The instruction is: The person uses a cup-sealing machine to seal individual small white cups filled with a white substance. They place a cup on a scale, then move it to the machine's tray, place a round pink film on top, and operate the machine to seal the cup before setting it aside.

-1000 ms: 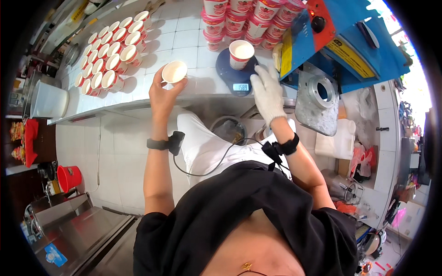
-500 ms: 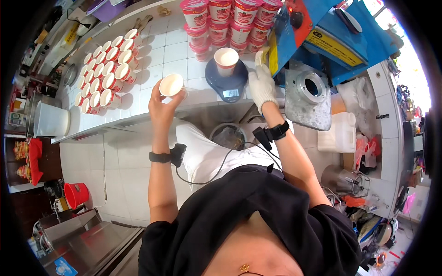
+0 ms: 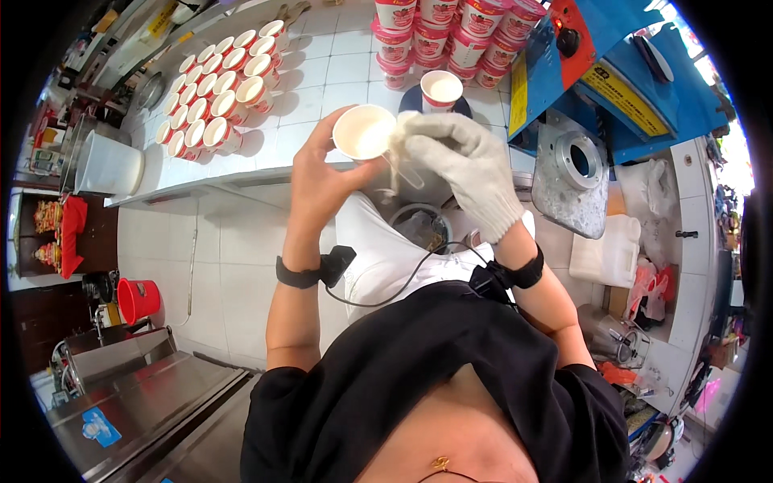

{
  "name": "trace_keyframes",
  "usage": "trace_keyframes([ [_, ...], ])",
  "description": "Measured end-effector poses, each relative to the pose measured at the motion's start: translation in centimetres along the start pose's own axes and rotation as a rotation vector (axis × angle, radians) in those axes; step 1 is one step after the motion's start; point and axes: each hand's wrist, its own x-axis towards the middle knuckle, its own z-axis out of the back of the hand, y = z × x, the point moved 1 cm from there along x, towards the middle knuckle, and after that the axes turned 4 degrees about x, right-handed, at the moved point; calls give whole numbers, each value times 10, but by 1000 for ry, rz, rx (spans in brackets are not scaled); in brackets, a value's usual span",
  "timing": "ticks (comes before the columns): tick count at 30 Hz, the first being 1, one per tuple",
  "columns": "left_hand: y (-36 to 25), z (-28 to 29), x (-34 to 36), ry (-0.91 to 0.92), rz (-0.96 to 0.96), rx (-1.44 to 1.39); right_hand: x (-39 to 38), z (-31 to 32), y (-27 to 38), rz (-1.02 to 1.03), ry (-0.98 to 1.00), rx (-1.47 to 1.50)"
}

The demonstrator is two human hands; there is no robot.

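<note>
My left hand (image 3: 326,173) is closed round a paper cup (image 3: 364,131) with pale contents, held up in front of the counter's edge. Against the cup's right side, my right hand (image 3: 467,165), in a white knitted glove, pinches a crumpled cream cloth (image 3: 400,145), one end of which dangles below. Behind them, another paper cup (image 3: 441,90) with pale contents stands on a dark blue kitchen scale (image 3: 412,101), now mostly hidden by the hands and the cup.
Several rows of red-and-white cups (image 3: 217,95) fill the counter's left part. Pink-lidded cups (image 3: 431,39) are stacked at the back. A blue machine (image 3: 616,80) with a metal plate (image 3: 576,173) stands at the right. A lined bin (image 3: 420,228) sits below the counter.
My left hand has brought its cup up and to the right. My right hand has come from beside the scale to this cup, bringing the cloth. The view has shifted slightly.
</note>
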Motion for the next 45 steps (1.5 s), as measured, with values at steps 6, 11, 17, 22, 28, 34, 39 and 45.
trace_keyframes([
  [6, -6, 0, -7, 48, 47, -81, 11, -7, -17, 63, -1, -14],
  [11, -3, 1, -7, 120, 54, -63, 23, -7, -27, -44, -137, 150],
  [17, 1, -9, -1, 116, 37, -39, 21, -2, -33, -28, -102, 172],
  [22, 6, -13, -3, 130, 85, -19, 17, 2, -36, -241, -43, 307],
  [28, 23, -19, -1, 88, 96, -115, 16, 6, -54, -354, -23, 586],
  [34, 43, -23, 13, -5, 133, -196, 23, 18, -67, -228, -318, 776],
  [39, 83, -9, 26, -226, 125, -57, 32, 70, -83, 140, -450, 687],
  [45, 151, 16, 47, -438, 103, 138, 50, 87, -92, 119, -678, -77],
])
